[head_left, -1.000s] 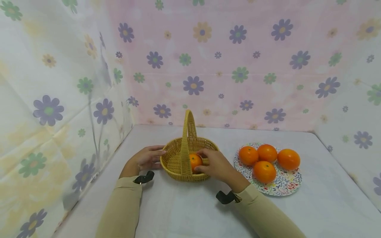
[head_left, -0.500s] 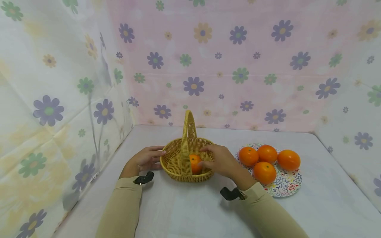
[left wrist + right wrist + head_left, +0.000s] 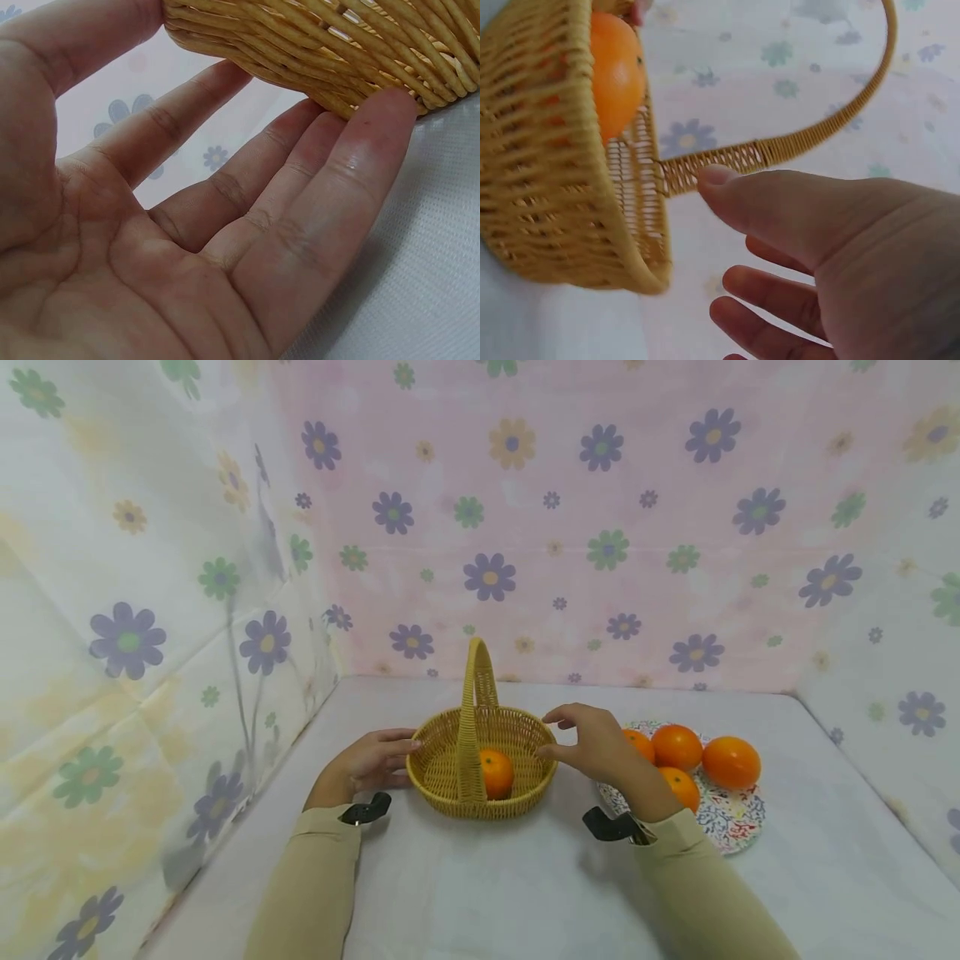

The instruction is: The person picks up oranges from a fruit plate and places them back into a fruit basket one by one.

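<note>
In the head view a yellow wicker basket (image 3: 442,785) with a tall arched handle (image 3: 468,727) stands on the table. One orange (image 3: 496,774) sits inside, partly behind the handle. My left hand (image 3: 372,760) is at the basket's left end; in the left wrist view its lightly bent fingers (image 3: 360,150) touch the wicker side (image 3: 352,60) without wrapping round it. My right hand (image 3: 596,743) is by the basket's right end, thumb and fingers apart with nothing between them. The right wrist view shows the thumb (image 3: 780,202) in front of the handle, the orange beyond.
To the right lies a round plate (image 3: 731,827) with a multicoloured speckled pattern. It bears several oranges (image 3: 731,762), some partly hidden by my right hand and forearm. Flower-printed cloth walls (image 3: 555,518) enclose the white-covered table (image 3: 480,885) at the back and sides.
My right hand has let go of the orange inside the basket and drawn back to the right, out past the rim. My left hand has stayed at the basket's left end.
</note>
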Demonstrator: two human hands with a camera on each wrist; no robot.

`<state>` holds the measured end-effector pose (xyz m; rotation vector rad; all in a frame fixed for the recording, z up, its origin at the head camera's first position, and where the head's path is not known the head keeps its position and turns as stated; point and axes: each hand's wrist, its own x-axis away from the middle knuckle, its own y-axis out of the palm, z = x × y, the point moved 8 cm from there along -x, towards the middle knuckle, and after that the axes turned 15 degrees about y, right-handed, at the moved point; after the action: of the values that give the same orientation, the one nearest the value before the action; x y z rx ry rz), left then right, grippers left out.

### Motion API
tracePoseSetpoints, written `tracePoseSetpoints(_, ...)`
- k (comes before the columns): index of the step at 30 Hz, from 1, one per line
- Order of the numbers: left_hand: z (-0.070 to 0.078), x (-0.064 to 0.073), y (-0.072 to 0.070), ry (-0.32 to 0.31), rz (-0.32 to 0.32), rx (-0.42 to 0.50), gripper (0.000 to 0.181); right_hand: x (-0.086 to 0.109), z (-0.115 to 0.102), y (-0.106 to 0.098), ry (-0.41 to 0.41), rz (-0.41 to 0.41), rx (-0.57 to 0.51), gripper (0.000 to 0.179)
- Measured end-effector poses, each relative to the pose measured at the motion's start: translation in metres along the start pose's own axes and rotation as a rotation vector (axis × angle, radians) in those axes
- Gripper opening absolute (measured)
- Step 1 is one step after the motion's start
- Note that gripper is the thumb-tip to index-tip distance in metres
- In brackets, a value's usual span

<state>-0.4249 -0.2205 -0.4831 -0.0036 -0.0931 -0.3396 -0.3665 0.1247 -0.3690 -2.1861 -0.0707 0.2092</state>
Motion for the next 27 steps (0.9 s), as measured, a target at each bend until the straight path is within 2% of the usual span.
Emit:
tracePoseSetpoints(8,0.0,0.0,0.0,-0.004,-0.004,0.005,0.068,-0.003,0.026,-0.02,0.109,-0.011,0.007,0.05)
tracePoseSetpoints(15,0.001,0.0,0.0,0.0,0.003,0.005,0.064,-0.009,0.039,-0.031,0.128,0.011,0.038,0.052)
tracePoseSetpoints(27,-0.001,-0.001,0.0,0.0,-0.016,0.013,0.065,-0.004,0.065,-0.053,0.208,-0.001,0.028,0.059)
